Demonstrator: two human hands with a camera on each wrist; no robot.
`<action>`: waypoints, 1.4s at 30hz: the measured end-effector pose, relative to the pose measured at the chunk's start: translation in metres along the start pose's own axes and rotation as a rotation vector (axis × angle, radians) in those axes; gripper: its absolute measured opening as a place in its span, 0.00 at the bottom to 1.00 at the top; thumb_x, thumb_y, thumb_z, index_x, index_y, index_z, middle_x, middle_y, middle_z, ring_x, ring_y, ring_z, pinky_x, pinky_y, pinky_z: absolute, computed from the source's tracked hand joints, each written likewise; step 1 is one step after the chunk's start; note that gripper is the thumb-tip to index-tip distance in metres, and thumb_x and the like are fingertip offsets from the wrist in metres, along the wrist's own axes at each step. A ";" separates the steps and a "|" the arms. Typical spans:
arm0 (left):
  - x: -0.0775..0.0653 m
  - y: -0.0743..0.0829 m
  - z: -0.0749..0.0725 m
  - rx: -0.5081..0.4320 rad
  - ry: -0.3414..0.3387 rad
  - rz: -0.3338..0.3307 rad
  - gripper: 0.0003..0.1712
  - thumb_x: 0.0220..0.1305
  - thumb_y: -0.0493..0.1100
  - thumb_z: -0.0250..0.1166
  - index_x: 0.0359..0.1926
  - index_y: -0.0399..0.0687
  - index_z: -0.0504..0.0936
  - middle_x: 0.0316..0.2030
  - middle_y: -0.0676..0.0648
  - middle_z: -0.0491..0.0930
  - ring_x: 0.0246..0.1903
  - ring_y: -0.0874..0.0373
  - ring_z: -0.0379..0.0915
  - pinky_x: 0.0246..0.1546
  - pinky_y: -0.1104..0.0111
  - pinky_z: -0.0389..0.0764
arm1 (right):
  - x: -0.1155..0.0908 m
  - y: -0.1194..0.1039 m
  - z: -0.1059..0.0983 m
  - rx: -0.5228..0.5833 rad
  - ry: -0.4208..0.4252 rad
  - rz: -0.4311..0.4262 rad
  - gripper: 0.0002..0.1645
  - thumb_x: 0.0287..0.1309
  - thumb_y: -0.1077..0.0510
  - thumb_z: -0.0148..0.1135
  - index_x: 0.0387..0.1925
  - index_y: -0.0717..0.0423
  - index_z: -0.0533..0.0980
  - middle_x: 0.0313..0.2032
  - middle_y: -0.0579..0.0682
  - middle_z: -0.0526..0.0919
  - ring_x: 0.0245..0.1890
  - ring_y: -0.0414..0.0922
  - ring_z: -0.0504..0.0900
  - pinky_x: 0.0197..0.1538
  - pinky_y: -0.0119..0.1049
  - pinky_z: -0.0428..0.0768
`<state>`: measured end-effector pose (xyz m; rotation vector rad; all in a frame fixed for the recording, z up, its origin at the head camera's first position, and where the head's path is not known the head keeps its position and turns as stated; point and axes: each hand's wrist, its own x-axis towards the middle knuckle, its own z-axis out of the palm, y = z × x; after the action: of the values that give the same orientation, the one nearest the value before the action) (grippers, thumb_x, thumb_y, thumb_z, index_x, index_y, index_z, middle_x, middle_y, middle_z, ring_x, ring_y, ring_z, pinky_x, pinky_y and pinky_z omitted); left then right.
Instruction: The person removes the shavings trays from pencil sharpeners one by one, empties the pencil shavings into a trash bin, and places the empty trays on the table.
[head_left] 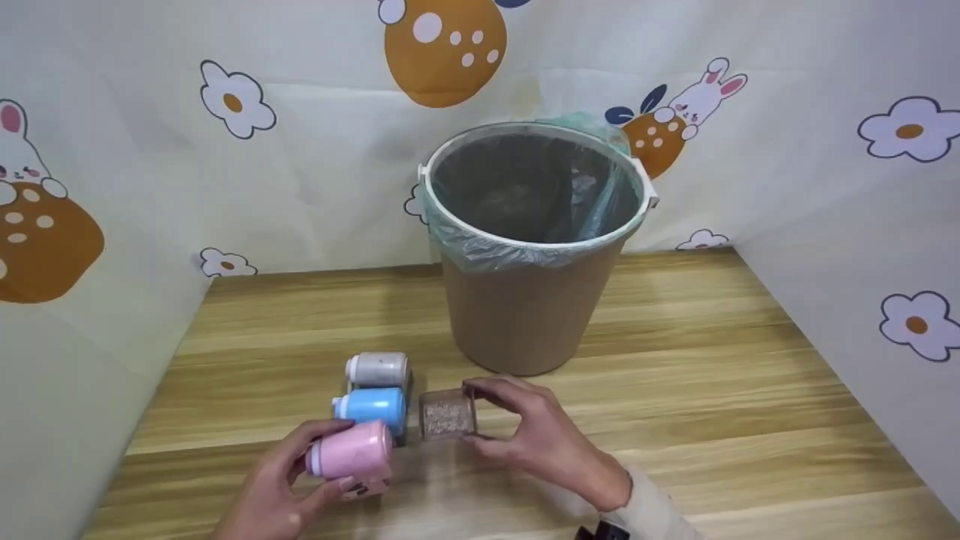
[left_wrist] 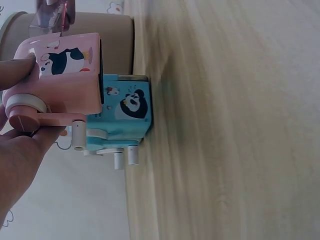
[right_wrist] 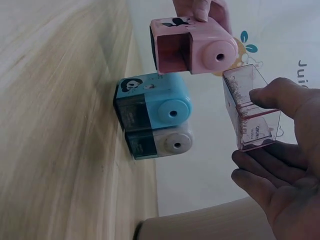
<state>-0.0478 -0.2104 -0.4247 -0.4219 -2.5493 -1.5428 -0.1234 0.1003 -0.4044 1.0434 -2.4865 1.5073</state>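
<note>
My left hand [head_left: 274,487] grips a pink hand-crank pencil sharpener [head_left: 352,450] with a panda picture on its side. In the right wrist view its drawer slot gapes hollow beside the round pencil hole. A clear plastic shavings drawer [head_left: 448,415] is pinched between the thumb and fingers of my right hand [head_left: 551,442]. Pencil shavings show inside the drawer, which is apart from the sharpener. Beyond the pink one, a blue sharpener [head_left: 375,407] and a grey sharpener [head_left: 381,369] stand side by side on the table, each with its dark drawer [right_wrist: 134,116] in place.
Behind my hands stands a tall brown bin [head_left: 517,315] lined with a thin green bag [head_left: 487,251]. The wood-grain table [head_left: 712,390] meets cloth walls [head_left: 315,172] printed with rabbits and flowers at the back and both sides.
</note>
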 end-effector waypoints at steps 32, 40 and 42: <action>-0.007 -0.029 0.013 -0.032 -0.067 -0.023 0.34 0.50 0.33 0.75 0.59 0.38 0.73 0.52 0.35 0.79 0.47 0.72 0.76 0.46 0.75 0.83 | 0.000 -0.014 -0.040 -0.232 0.212 -0.315 0.35 0.36 0.65 0.79 0.53 0.61 0.80 0.47 0.49 0.86 0.47 0.43 0.86 0.52 0.30 0.86; -0.008 -0.028 0.010 -0.098 -0.126 -0.159 0.36 0.54 0.34 0.73 0.63 0.36 0.69 0.57 0.32 0.75 0.48 0.70 0.75 0.49 0.74 0.81 | -0.005 -0.014 -0.055 -0.244 0.222 -0.353 0.37 0.35 0.65 0.80 0.53 0.62 0.79 0.48 0.51 0.86 0.47 0.45 0.86 0.53 0.27 0.84; -0.009 -0.029 0.010 -0.108 -0.132 -0.171 0.37 0.54 0.34 0.72 0.64 0.37 0.68 0.58 0.32 0.75 0.48 0.70 0.75 0.49 0.74 0.81 | -0.006 -0.015 -0.057 -0.258 0.226 -0.359 0.37 0.34 0.65 0.80 0.53 0.63 0.79 0.48 0.52 0.86 0.47 0.45 0.86 0.53 0.26 0.84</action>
<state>-0.0475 -0.2159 -0.4557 -0.3358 -2.6714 -1.7733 -0.1273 0.1449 -0.3652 1.1261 -2.1270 1.1003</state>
